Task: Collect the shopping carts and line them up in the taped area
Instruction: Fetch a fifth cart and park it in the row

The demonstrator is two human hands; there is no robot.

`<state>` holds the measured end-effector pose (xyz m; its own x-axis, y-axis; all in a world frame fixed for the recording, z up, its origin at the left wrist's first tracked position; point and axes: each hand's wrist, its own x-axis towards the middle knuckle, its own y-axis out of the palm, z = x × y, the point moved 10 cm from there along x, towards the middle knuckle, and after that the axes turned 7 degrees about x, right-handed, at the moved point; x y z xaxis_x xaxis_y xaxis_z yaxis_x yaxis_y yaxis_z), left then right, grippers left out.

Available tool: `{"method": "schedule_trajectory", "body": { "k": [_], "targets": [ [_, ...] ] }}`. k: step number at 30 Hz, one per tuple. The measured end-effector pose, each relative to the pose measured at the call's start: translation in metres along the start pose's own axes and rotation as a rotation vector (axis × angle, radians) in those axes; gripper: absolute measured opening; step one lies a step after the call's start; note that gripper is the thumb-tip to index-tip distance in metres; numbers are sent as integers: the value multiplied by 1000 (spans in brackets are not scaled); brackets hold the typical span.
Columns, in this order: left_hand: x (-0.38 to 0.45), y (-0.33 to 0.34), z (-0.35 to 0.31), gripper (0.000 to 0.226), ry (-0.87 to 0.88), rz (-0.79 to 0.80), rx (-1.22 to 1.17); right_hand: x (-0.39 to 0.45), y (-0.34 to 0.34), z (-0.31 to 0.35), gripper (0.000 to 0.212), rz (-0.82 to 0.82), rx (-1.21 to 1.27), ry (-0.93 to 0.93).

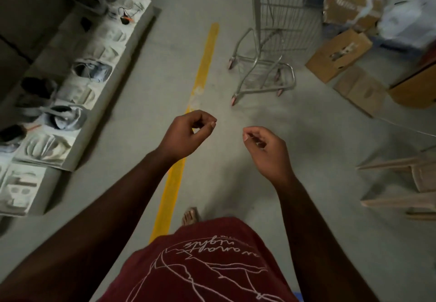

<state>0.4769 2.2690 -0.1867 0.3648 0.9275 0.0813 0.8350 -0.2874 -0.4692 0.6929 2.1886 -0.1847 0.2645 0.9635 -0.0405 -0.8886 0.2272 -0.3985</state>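
Over the yellow tape line (pixel 181 174) both forearms are held out, wrists slightly raised. Left hand (pixel 186 134) is positioned directly above the line, fingers (pixel 207 118) loosely curled, thumb near fingertips, nothing gripped. Right hand (pixel 266 150) is held just right of the line, fingers half curled, empty. Shopping cart (pixel 273 30) is parked right of the line's far end, untouched, well ahead of both hands.

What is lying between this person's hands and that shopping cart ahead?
Nothing visible. Bare floor lies between the left hand, the right hand and the shopping cart. The yellow tape line is flat, left of the cart; the cardboard boxes sit to its right.
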Motion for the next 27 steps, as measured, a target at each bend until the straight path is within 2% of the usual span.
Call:
{"method": "schedule_trajectory", "body": {
  "k": [4, 9, 13, 17, 21, 27],
  "targets": [
    [103, -12, 13, 13, 27, -14, -2, 98, 24, 5, 14, 56, -42, -33],
    [254, -13, 36, 15, 63, 19, 39, 253, 45, 8, 14, 67, 23, -95],
    [373, -29, 54, 4, 22, -1, 69, 377, 48, 15, 14, 67, 65, -88],
    [478, -49, 54, 9, 32, -25, 81, 486, 45, 41, 13, 104, 61, -104],
    [566, -65, 60, 5, 51, -40, 67, 571, 44, 68, 15, 98, 37, -138],
    [682, -78, 95, 5, 108, -19, 40, 662, 67, 78, 16, 51, 128, -88]
  ]
}}
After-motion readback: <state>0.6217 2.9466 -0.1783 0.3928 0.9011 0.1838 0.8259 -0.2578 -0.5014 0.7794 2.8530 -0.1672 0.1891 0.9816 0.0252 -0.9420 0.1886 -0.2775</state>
